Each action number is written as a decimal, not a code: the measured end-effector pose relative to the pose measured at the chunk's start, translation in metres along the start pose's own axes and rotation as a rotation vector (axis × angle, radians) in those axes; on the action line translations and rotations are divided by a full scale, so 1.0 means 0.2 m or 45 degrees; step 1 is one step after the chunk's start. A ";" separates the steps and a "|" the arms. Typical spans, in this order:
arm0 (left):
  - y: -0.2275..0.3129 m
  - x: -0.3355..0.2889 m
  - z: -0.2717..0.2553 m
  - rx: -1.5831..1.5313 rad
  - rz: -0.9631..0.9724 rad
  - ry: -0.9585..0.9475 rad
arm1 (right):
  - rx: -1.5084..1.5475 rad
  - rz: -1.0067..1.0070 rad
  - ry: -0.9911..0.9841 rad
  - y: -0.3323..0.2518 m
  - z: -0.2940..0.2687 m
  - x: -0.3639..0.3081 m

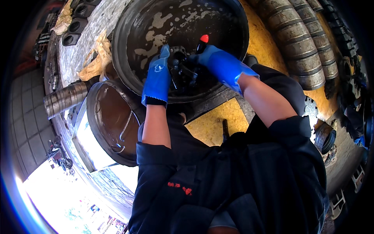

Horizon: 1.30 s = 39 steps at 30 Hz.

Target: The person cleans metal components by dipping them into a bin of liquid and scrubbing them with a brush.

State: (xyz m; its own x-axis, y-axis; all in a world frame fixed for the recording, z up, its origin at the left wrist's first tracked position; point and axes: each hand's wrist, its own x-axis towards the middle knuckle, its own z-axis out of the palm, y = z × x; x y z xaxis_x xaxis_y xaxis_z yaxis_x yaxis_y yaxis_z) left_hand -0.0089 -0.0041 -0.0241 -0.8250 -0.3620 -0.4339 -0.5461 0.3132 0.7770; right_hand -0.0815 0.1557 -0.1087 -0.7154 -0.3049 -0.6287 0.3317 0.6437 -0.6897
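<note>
My left hand (157, 74), in a blue rubber glove, grips the left side of a dark, wet metal part (178, 64) with rounded openings. My right hand (218, 64), gloved the same way, is closed around a black-handled tool (202, 44) with a red end. The tool's working end is hidden behind the glove and the part, so its kind does not show. Both hands are over the near side of a large round black basin (119, 46). Dark liquid with patches of pale foam lies in the basin.
A second round tub (93, 113) with brown liquid and a bent wire stands at the near left. Ribbed metal cylinders (302, 46) lie in rows at the right, and another cylinder (66, 99) lies at the left. Crumpled tan paper (97, 58) lies beside the basin.
</note>
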 end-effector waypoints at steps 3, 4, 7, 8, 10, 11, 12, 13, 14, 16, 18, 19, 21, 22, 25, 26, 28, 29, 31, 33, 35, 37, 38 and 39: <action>0.02 0.02 0.05 0.006 0.027 -0.034 | -0.144 -0.216 -0.073 0.05 0.00 0.02; 0.02 0.02 0.05 0.035 0.039 -0.034 | -0.141 -0.219 -0.075 0.03 0.02 0.01; 0.04 0.03 0.06 0.186 0.090 -0.030 | -0.616 -0.332 0.208 -0.05 0.06 -0.04; 0.05 0.04 0.06 0.263 0.115 -0.027 | -0.598 -0.304 0.179 -0.06 0.05 -0.05; 0.06 0.07 0.09 0.438 0.177 -0.002 | -0.579 -0.273 0.163 -0.08 0.01 -0.09; 0.04 0.09 0.08 0.525 0.201 0.028 | -0.479 -0.243 0.169 -0.09 0.01 -0.11; -0.09 0.19 0.06 0.659 0.267 0.160 | -0.379 -0.214 0.174 -0.11 0.01 -0.12; -0.11 0.20 0.07 0.662 0.272 0.150 | -0.374 -0.205 0.180 -0.09 0.00 -0.10; -0.13 0.22 0.07 0.671 0.334 0.090 | -0.309 -0.175 0.157 -0.06 0.00 -0.07; -0.18 0.26 0.07 0.680 0.399 0.022 | -0.242 -0.139 0.141 -0.02 -0.01 -0.02; -0.23 0.30 0.07 0.724 0.536 -0.010 | 0.127 -0.111 0.028 0.00 -0.03 -0.01; -0.24 0.28 0.04 0.735 0.522 -0.003 | 0.132 -0.116 0.010 -0.02 -0.01 -0.01; -0.18 0.20 0.04 0.539 0.414 -0.066 | 0.214 0.112 -0.040 -0.08 -0.06 -0.07; -0.13 0.16 0.03 0.543 0.410 -0.053 | 0.127 0.150 -0.035 -0.14 -0.07 -0.11; -0.03 0.09 0.08 0.626 0.342 0.015 | 0.162 0.045 -0.088 -0.07 -0.04 -0.05; -0.02 0.07 0.08 0.638 0.343 0.019 | 0.163 0.045 -0.089 -0.07 -0.03 -0.06; -0.01 0.07 0.07 0.651 0.345 0.020 | -0.388 -0.160 0.077 -0.09 -0.03 -0.11; -0.01 0.08 0.08 0.650 0.358 0.016 | -0.387 -0.159 0.078 -0.07 0.00 -0.09; 0.00 0.08 0.08 0.649 0.370 0.012 | -0.536 -0.337 0.425 -0.05 0.05 -0.05; 0.01 0.07 0.08 0.693 0.343 0.004 | -0.376 -0.327 0.406 -0.03 0.00 -0.04; 0.04 0.05 0.08 0.639 0.347 -0.048 | 0.241 -0.121 0.191 0.00 -0.04 0.06; 0.04 0.02 0.07 0.585 0.341 -0.083 | 0.336 -0.071 0.149 -0.02 -0.05 0.06; 0.03 0.00 0.06 0.572 0.344 -0.039 | 0.380 0.059 0.077 -0.03 -0.03 0.05; 0.03 -0.01 0.06 0.560 0.347 0.005 | 0.422 0.189 0.004 -0.05 -0.02 0.04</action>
State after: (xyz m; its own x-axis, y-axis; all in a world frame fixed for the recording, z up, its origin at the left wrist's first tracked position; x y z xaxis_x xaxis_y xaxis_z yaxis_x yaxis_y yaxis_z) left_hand -0.0121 0.0093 -0.0235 -0.9457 -0.2191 -0.2403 -0.3219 0.7358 0.5958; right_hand -0.0919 0.1497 -0.1056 -0.6461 -0.2229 -0.7300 0.6132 0.4178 -0.6704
